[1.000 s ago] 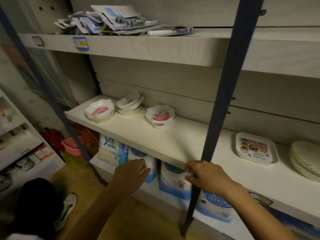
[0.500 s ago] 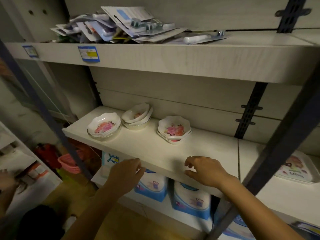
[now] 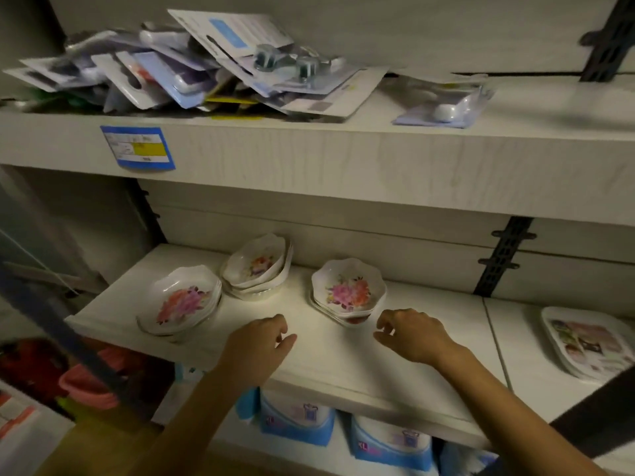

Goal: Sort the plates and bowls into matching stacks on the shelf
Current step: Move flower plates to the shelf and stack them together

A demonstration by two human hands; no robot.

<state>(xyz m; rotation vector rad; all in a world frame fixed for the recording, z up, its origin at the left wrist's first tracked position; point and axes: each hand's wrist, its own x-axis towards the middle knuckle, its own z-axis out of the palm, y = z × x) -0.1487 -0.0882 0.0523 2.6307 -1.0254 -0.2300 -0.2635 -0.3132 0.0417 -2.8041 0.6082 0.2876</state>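
Three stacks of white scalloped flower-printed bowls (image 3: 348, 293) stand unmerged; your left hand (image 3: 258, 345) and right hand (image 3: 410, 334) hover loosely curled, empty, near them.

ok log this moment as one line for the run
phase: reaching | left hand: empty, over shelf | right hand: empty, near right bowl stack | bowl stacks: three | nothing held

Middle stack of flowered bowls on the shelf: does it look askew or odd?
Yes. The middle stack of flowered bowls leans, its top bowls tilted and not nested level, unlike the left stack and right stack. Both hands are empty.
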